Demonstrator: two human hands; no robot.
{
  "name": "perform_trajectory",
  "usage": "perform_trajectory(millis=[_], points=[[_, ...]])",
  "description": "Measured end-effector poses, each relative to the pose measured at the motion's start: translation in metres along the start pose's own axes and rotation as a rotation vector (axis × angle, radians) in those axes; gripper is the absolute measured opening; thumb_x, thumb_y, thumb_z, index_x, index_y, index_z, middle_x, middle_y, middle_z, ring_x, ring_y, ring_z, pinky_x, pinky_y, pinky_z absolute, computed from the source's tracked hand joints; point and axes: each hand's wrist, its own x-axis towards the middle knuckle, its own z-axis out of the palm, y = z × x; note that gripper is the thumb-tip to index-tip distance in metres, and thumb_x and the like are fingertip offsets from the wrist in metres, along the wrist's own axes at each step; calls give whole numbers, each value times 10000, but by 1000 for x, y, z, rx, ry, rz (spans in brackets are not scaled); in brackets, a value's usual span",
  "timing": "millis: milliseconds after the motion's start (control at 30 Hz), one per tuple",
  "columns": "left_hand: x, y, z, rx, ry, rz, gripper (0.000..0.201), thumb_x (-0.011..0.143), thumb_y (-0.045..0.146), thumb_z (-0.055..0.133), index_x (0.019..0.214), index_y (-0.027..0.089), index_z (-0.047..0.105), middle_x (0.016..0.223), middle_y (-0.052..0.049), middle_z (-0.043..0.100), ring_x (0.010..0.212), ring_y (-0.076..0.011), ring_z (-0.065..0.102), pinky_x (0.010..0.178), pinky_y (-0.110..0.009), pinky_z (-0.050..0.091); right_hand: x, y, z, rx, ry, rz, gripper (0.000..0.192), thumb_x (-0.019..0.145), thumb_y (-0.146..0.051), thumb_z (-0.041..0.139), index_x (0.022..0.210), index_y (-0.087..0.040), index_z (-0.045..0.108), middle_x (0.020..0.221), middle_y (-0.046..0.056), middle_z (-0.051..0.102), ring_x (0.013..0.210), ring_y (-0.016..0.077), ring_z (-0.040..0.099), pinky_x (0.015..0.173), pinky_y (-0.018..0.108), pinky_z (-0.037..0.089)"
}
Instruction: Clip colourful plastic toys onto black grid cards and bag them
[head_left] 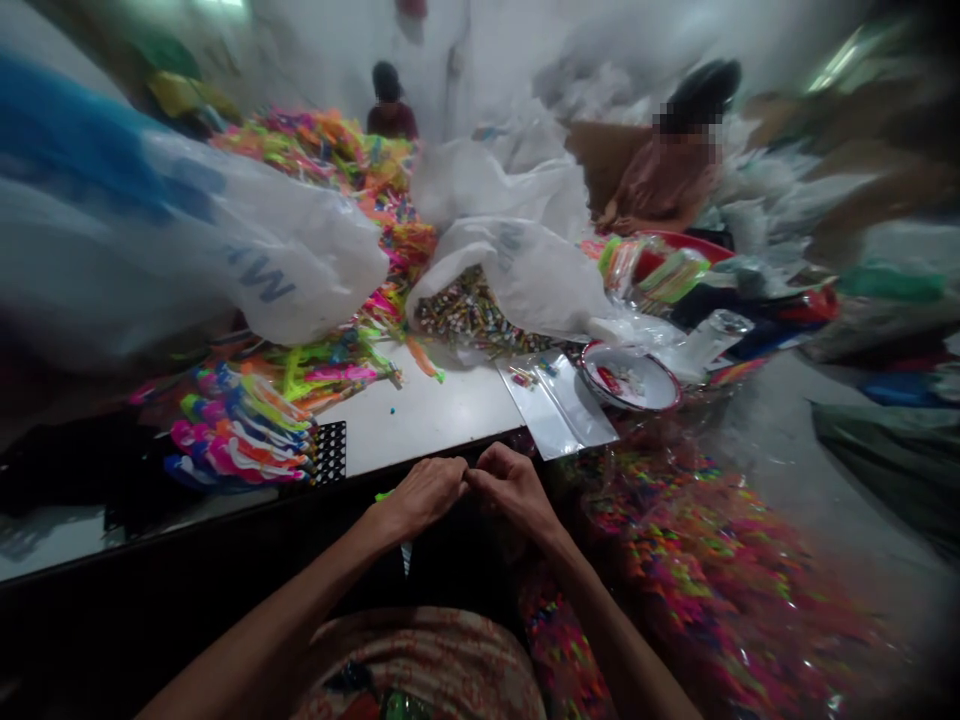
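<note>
My left hand (429, 492) and my right hand (516, 487) meet in front of my body, just off the table's near edge. Both are closed, fingertips pinched together and nearly touching. Whatever is between them is too small or hidden to name. A bit of neon green (383, 496) shows beside my left hand; whether it belongs to something held I cannot tell. To the left, a bundle of bright multicoloured strips (240, 430) lies with its ends on a black perforated board (331, 452). Beyond my right hand are clear plastic sheets (566, 415) with small pieces on them.
Small metallic-looking pieces (465, 310) spill from a white plastic bag (517, 260). A red-rimmed white bowl (660, 385) stands at right. Big bag (300, 250) and colourful pile (322, 145) fill the left. Bagged bright pieces (697, 560) lie lower right. Two people sit beyond.
</note>
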Motion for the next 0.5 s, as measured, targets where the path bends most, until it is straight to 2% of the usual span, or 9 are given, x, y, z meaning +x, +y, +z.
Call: perform_trajectory(millis=[100, 167, 233, 300, 367, 433, 500], points=[[3, 0, -1, -166, -44, -48, 254, 891, 374, 524, 923, 130, 585, 873, -27, 599, 806, -146, 582, 755, -346, 497, 5, -1, -1, -13, -19, -8, 257, 739, -390, 652, 680, -183, 514, 498, -56, 513, 415, 98, 471, 398, 206, 353], [6, -3, -1, -312, -112, -94, 300, 904, 411, 492, 921, 127, 585, 840, -20, 600, 742, -129, 582, 693, -311, 505, 11, 0, -2, -36, -27, -10, 254, 789, -412, 591, 709, -175, 545, 500, -50, 503, 441, 107, 477, 428, 216, 371], [9, -10, -1, -462, -206, -151, 354, 921, 450, 446, 919, 123, 583, 779, -8, 597, 646, -103, 569, 612, -271, 499, 15, 1, -4, -122, -2, -95, 242, 835, -381, 525, 819, -159, 620, 633, -8, 582, 559, 125, 539, 530, 237, 437], [12, -18, 0, -593, -284, -206, 378, 924, 468, 429, 919, 121, 580, 738, 0, 591, 583, -85, 549, 561, -248, 488, 16, 3, -5, -273, 33, -244, 241, 835, -285, 509, 980, -170, 663, 916, 48, 641, 744, 144, 593, 700, 272, 477], [12, -27, 3, -695, -321, -248, 360, 915, 458, 458, 916, 120, 581, 732, 4, 588, 571, -79, 542, 550, -239, 486, 14, 4, -3, -459, 0, -371, 338, 781, -168, 530, 1089, -211, 661, 1175, 68, 588, 913, 165, 598, 834, 296, 456], [9, -33, 6, -775, -326, -274, 336, 908, 440, 482, 913, 120, 584, 731, 8, 586, 573, -78, 541, 551, -237, 488, 11, 5, 2, -610, -86, -419, 417, 743, -100, 536, 1122, -227, 655, 1214, 67, 584, 978, 183, 594, 859, 294, 444], [3, -37, 7, -838, -306, -281, 341, 907, 441, 483, 902, 117, 590, 731, 8, 590, 582, -82, 550, 559, -239, 493, 11, 5, 9, -672, -128, -409, 422, 747, -82, 535, 1130, -218, 651, 1118, 66, 642, 963, 190, 604, 836, 284, 446]])
